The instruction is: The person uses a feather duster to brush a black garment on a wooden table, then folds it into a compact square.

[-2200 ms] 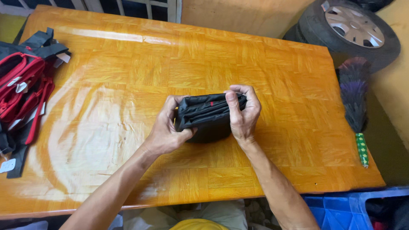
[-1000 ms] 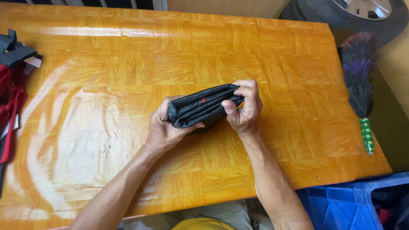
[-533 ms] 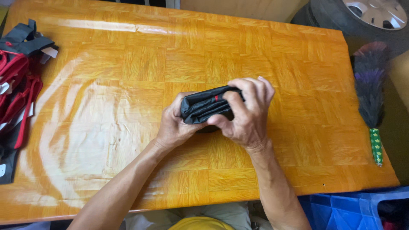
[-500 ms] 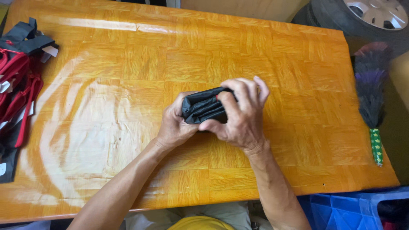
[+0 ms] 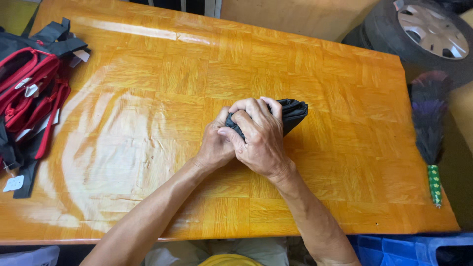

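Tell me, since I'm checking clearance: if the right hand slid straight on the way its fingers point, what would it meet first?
The right hand points up-left, so beyond the black bundle it grips, only bare table shows; the way looks free, though depth is unclear.

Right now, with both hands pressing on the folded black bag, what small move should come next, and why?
Probably slide the right hand toward the free end of the black bag and press it flat. That end sticks out past the fingers, while the left hand pins the other end on the table.
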